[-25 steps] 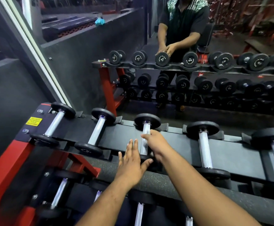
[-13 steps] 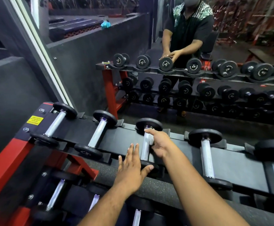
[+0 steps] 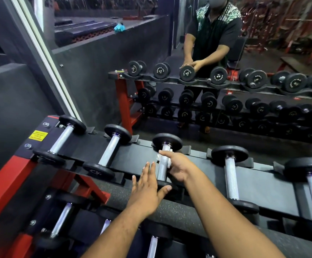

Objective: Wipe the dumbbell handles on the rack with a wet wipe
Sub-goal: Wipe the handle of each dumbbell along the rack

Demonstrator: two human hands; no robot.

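Head view: right hand (image 3: 178,169) curled round the knurled chrome handle (image 3: 163,165) of the third black-plated dumbbell from left on the near red-and-black rack (image 3: 6,185), pinching a small white wet wipe (image 3: 158,157) against it; left hand (image 3: 147,190) flat, fingers straight and together, thumb touching the near plate. Judged heavy, rigid, grippy; wipe limp, best wrapped mid-handle. Five dumbbells counted on top tier.
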